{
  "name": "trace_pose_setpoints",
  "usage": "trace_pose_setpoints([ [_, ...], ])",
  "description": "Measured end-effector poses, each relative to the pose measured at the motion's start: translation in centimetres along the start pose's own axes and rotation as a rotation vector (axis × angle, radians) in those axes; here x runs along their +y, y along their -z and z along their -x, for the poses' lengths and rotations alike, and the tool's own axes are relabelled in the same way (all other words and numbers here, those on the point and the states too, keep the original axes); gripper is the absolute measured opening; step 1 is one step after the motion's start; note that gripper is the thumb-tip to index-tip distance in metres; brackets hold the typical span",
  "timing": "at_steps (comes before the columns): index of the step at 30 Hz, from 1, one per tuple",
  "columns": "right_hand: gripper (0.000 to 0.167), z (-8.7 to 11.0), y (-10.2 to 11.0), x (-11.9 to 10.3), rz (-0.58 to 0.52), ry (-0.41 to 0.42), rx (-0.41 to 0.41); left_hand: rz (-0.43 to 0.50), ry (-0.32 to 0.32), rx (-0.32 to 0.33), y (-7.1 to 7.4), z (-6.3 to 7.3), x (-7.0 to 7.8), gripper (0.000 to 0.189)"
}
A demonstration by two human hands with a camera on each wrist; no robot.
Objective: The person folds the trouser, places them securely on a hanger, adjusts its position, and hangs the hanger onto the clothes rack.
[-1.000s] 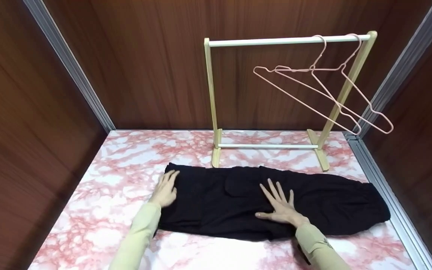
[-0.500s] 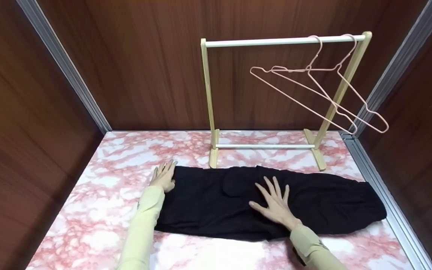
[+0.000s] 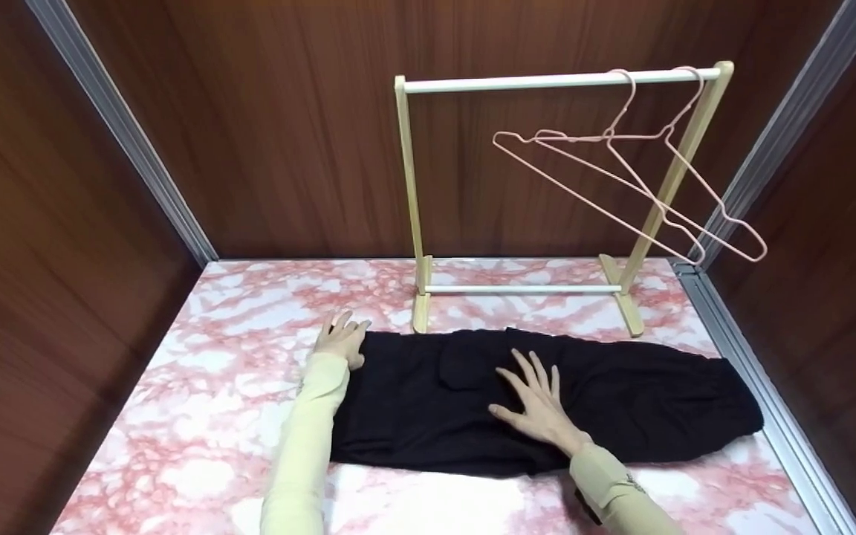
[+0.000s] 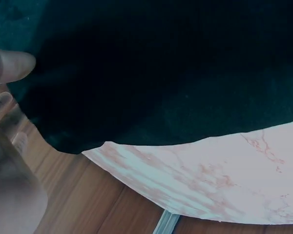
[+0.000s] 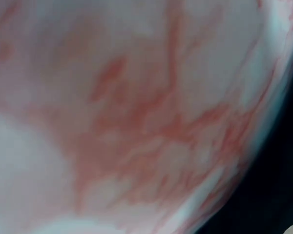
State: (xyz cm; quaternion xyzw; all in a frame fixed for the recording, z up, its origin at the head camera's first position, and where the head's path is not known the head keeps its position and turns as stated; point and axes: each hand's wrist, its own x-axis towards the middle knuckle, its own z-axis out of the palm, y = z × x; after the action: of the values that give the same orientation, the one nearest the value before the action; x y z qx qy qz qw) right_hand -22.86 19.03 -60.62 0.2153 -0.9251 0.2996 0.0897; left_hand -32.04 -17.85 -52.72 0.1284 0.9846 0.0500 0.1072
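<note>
Black trousers (image 3: 428,416) lie flattened lengthwise across the marbled table, a pocket flap (image 3: 465,364) near their middle and a gathered cuff at the right. My left hand (image 3: 340,343) is at their upper left corner in the head view, fingers spread at the edge. In the left wrist view its thumb (image 4: 14,66) rests over the black cloth (image 4: 146,87), while the other fingers show just outside the cloth's edge. My right hand (image 3: 539,412) rests on the middle of the trousers with fingers spread. The right wrist view shows mostly table, with a fingertip at its lower right corner.
Behind the trousers stands a small clothes rack (image 3: 409,186) with a white bar (image 3: 510,82). Two pink hangers (image 3: 584,200) hang at its right end. The red-and-white table (image 3: 198,416) is enclosed by brown wood-look walls (image 3: 287,148) with metal corner strips.
My left hand moves from on top of the trousers' left end to its edge, then rightward, and that edge shifts right too. My right hand stays on the cloth, sliding slightly left.
</note>
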Motion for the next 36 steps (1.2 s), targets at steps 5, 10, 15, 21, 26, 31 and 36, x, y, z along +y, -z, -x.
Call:
trace_pose_setpoints([
  [5, 0.068, 0.1, 0.0, 0.2, 0.017, -0.015, -0.042, -0.003, -0.019, 0.034, 0.0, -0.4, 0.0, 0.05],
  [10, 0.068, 0.2, 0.1, 0.3, 0.008, -0.032, -0.061, 0.047, -0.022, 0.029, 0.6, -0.5, -0.1, 0.039],
  [15, 0.068, 0.1, 0.1, 0.3, 0.013, -0.031, -0.063, 0.065, -0.022, 0.002, 0.7, -0.6, 0.2, 0.033],
  [21, 0.067, 0.1, 0.1, 0.4, 0.015, -0.036, -0.071, 0.037, -0.044, -0.034, 0.3, -1.1, 1.1, 0.037],
  [26, 0.066, 0.2, 0.1, 0.4, 0.012, -0.032, -0.067, 0.041, -0.032, -0.039, -0.4, -1.4, 1.2, 0.04],
  [31, 0.066, 0.3, 0.0, 0.5, 0.021, -0.032, -0.075, 0.026, -0.014, 0.012, -0.8, -1.4, 1.4, 0.037],
  [36, 0.066, 0.3, 0.1, 0.5, 0.018, -0.029, -0.082, 0.029, -0.008, 0.026, -0.9, -1.5, 1.7, 0.046],
])
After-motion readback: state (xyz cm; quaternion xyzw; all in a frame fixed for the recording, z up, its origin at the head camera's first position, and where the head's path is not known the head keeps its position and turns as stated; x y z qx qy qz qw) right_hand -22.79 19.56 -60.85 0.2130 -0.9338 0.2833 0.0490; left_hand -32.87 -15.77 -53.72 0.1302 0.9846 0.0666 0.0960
